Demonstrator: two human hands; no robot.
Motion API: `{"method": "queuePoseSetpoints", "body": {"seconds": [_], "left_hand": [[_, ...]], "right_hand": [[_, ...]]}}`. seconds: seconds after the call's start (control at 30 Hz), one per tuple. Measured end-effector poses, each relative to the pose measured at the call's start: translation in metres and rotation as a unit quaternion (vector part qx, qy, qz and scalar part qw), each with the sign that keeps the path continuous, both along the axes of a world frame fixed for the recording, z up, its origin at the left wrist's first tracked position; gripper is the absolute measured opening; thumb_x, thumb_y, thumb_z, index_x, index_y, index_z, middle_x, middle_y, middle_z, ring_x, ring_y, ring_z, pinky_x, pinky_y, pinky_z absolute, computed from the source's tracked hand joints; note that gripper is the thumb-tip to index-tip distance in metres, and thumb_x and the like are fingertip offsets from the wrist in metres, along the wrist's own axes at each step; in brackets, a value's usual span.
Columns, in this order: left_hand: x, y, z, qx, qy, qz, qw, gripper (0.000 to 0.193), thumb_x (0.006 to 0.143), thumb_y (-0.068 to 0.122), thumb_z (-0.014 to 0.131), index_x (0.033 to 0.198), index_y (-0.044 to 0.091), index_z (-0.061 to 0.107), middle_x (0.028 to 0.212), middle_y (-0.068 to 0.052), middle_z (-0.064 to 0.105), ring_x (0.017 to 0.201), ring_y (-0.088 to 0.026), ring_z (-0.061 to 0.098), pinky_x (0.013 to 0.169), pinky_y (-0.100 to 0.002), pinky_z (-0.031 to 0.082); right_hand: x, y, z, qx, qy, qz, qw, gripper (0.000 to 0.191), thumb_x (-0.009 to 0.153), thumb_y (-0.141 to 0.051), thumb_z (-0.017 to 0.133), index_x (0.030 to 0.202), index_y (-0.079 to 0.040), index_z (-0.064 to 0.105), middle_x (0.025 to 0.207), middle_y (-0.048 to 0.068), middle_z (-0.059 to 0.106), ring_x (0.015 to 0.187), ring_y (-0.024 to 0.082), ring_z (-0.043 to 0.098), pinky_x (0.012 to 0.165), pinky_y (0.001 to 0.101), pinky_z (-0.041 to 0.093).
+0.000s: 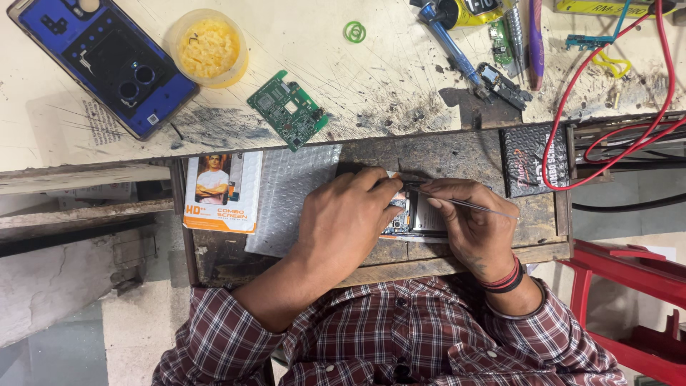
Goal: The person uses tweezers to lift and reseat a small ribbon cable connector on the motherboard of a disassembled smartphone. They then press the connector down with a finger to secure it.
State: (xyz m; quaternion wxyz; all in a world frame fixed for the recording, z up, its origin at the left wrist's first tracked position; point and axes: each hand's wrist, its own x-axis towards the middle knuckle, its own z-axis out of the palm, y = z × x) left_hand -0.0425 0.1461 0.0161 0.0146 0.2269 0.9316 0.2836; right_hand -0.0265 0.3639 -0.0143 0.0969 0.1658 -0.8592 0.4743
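Your left hand (343,221) lies flat-ish over the opened phone (418,214), fingers curled down onto its left edge and pinning it to the wooden tray (457,161). Most of the phone is hidden under your two hands; only a strip of its internals shows between them.

Your right hand (468,221) pinches a thin pair of tweezers (464,204), fingers closed narrow around the shaft. The tip end points left to the phone's top edge, right by your left fingertips; the tail sticks out to the right past your knuckles. Red and black bands sit on that wrist.

The phone lies mid-tray, straight in front of you, just right of a sheet of bubble wrap (289,193). A screen-protector pack (223,191) with an orange lower band lies left of the wrap. A black packet (525,159) sits at the tray's right end, with a red wire (647,93) looping over it.

On the pale surface (379,78) above the tray:
- blue phone back cover (100,61), far left, camera holes up
- yellow tub (209,47) just beside it
- green circuit board (289,109), near the tray edge
- small green ring (354,31)
- blue-handled tool (450,43), lying diagonal
- small board parts (504,84) at its tip

A red plastic stool (629,286) is at your right.
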Motion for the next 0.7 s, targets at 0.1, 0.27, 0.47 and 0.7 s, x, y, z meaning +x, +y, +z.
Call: {"method": "queuePoseSetpoints", "body": {"seconds": [0.1,0.27,0.47,0.7], "left_hand": [[0.0000,-0.0001,-0.0008,-0.003,-0.002,-0.002,1.000,0.038,0.086,0.032,0.076,0.115,0.007,0.075,0.118,-0.010,0.072,0.093,-0.024,0.073,0.071,-0.036,0.061],[0.0009,-0.0005,-0.0003,-0.001,-0.002,-0.002,1.000,0.036,0.087,0.032,0.075,0.114,0.008,0.076,0.119,-0.009,0.072,0.094,-0.024,0.072,0.073,-0.037,0.061],[-0.0002,0.0002,0.0000,-0.009,-0.008,-0.001,1.000,0.035,0.087,0.032,0.075,0.113,0.009,0.076,0.120,-0.009,0.071,0.095,-0.024,0.072,0.072,-0.037,0.061],[0.0005,-0.0007,0.0025,0.005,-0.010,0.007,1.000,0.031,0.086,0.032,0.076,0.110,0.012,0.077,0.119,-0.008,0.072,0.095,-0.026,0.072,0.074,-0.038,0.061]], "right_hand": [[-0.0002,-0.0002,0.0001,0.002,0.003,-0.001,1.000,0.011,0.097,0.000,0.072,0.103,0.001,0.063,0.106,0.014,0.076,0.104,0.023,0.077,0.091,0.0299,0.062],[0.0000,-0.0002,0.0008,0.001,0.000,0.000,1.000,0.011,0.097,0.000,0.072,0.104,0.001,0.064,0.106,0.014,0.076,0.104,0.022,0.076,0.091,0.0297,0.062],[-0.0003,-0.0003,0.0002,-0.015,-0.011,0.004,1.000,0.010,0.098,0.001,0.071,0.104,0.002,0.064,0.107,0.014,0.076,0.105,0.022,0.076,0.093,0.0300,0.062],[-0.0011,0.0002,-0.0004,-0.014,-0.009,0.008,1.000,0.009,0.098,0.002,0.071,0.104,0.002,0.064,0.107,0.014,0.076,0.105,0.023,0.076,0.093,0.0303,0.061]]}}
